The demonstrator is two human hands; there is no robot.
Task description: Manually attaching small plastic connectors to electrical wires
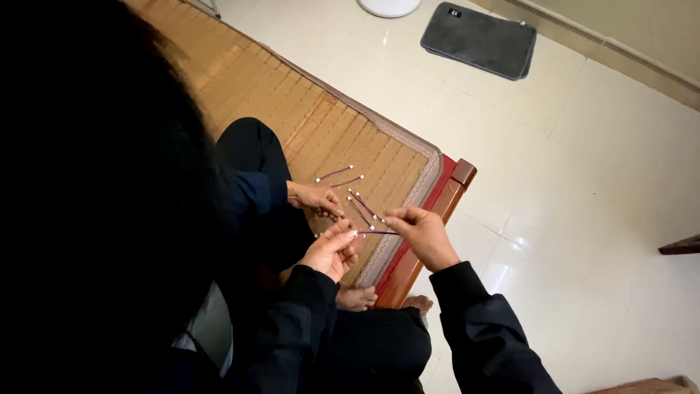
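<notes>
Between my two hands I hold a short purple wire (376,233) with small white connectors at its ends. My left hand (329,252) pinches its left end and my right hand (421,232) pinches its right end, just above the edge of a woven mat (321,117). Several more purple wires lie on the mat, among them one (334,174) further back and others (363,207) right behind my hands. Another person's hand (315,198), coming from a dark blue sleeve, rests on the mat beside those wires.
The mat covers a low wooden bed with a red-brown edge (430,219). Bare feet (357,298) show below my hands. A grey floor mat (477,38) and a white round base (389,6) lie on the pale tiled floor. Dark hair fills the left.
</notes>
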